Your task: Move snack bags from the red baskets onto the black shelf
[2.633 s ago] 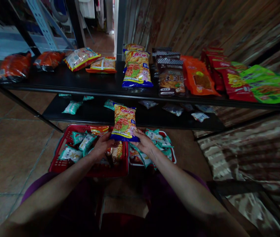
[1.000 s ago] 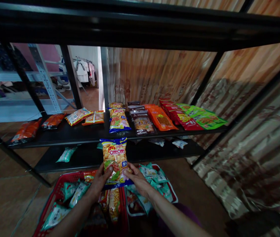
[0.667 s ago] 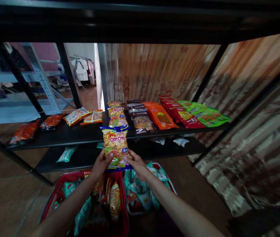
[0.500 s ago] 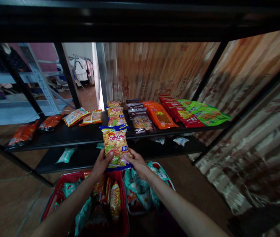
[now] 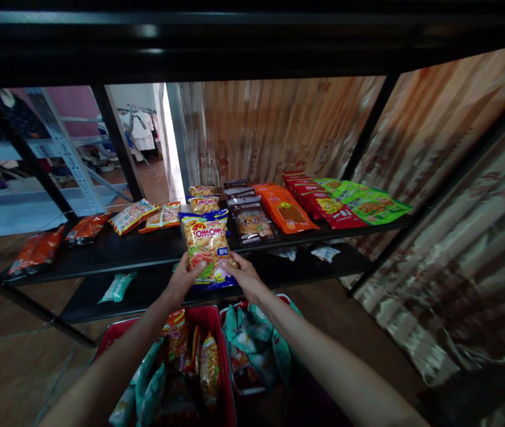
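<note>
A yellow and blue snack bag (image 5: 207, 240) is gripped at its lower sides between my two hands, over the front edge of the black shelf (image 5: 154, 252). My left hand (image 5: 186, 274) closes on its left side, thumb on the front. On the right side, my right hand (image 5: 244, 274) pinches it the same way. Just behind it lies a row of matching snack bags (image 5: 203, 203), partly covered by the held one. Dark brown potato-chip bags (image 5: 252, 220) lie to the right of that row.
Further right are an orange bag (image 5: 285, 207), red bags (image 5: 323, 201) and green bags (image 5: 374, 201). Orange packets (image 5: 38, 249) lie at the shelf's left. Below stand two red baskets, the left basket (image 5: 223, 362) and the right basket (image 5: 252, 391), holding snack packets. A black upper shelf (image 5: 252, 50) spans overhead.
Both hands have moved the held snack bag slightly up and toward the shelf, so it covers more of the row behind. The camera view has shifted slightly.
</note>
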### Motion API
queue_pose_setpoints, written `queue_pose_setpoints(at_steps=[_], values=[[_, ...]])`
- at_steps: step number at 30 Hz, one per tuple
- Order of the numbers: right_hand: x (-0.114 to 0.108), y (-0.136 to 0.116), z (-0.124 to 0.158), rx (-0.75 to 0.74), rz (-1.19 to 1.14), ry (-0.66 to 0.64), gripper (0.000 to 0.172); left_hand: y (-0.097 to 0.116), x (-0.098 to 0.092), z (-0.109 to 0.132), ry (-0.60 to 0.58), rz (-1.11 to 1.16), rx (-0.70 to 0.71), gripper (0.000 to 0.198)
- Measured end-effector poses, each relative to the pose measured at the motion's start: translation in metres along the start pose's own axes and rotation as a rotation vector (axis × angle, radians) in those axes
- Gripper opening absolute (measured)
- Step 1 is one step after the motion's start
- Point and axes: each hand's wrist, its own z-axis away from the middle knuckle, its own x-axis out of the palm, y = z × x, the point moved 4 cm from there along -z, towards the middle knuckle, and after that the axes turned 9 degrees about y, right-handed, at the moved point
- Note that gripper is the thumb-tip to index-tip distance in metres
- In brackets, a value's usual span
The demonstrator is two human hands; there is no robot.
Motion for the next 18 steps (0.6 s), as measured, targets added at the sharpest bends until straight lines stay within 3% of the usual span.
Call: queue_pose_setpoints(at_steps=[6, 18], values=[[0.005, -0.019, -0.025, -0.118, 0.068, 0.012, 0.059, 0.016, 0.009, -0.025, 0.012, -0.012, 0.102, 0.058], [0.008, -0.023, -0.067, -0.269, 0.163, 0.111, 0.063, 0.025, 0.013, -0.071, 0.020, -0.085, 0.291, 0.061]])
